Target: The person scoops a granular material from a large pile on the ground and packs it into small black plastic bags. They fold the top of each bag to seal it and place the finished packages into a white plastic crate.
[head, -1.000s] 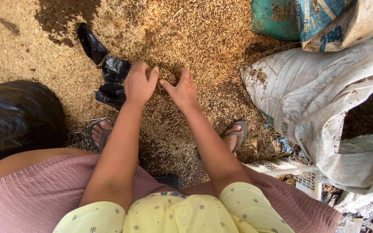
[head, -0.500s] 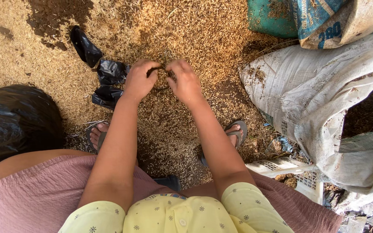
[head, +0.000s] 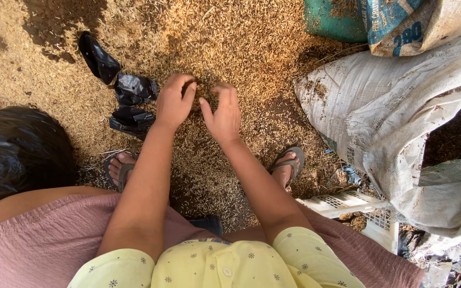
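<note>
Left hand: the left hand point(head: 174, 101) reaches down over the grain husks point(head: 225, 48) spread on the ground, fingers curled in, its grip closed loosely on a pinch of husks; how much it holds I cannot tell
Right hand: the right hand point(head: 224, 113) sits just beside the left, thumb out to the side and fingers bent down, the grip half closed with fingertips in the same heap
Husks and the grip: the loose golden husks lie directly under both hands and between the fingertips, which nearly meet above the pile
Black plastic scraps: three crumpled black plastic pieces point(head: 132, 90) lie on the husks just left of the left hand, apart from it
Feet: a sandalled foot point(head: 119, 168) shows below the left forearm, another point(head: 288, 162) near the right forearm
Black bag: a large black bag point(head: 20, 149) rests at the far left, well apart from the hands
Sacks: a grey woven sack point(head: 380, 117) lies open at the right; a teal sack point(head: 332, 18) sits at the top
Crate: a white plastic crate point(head: 358, 205) lies below the grey sack
</note>
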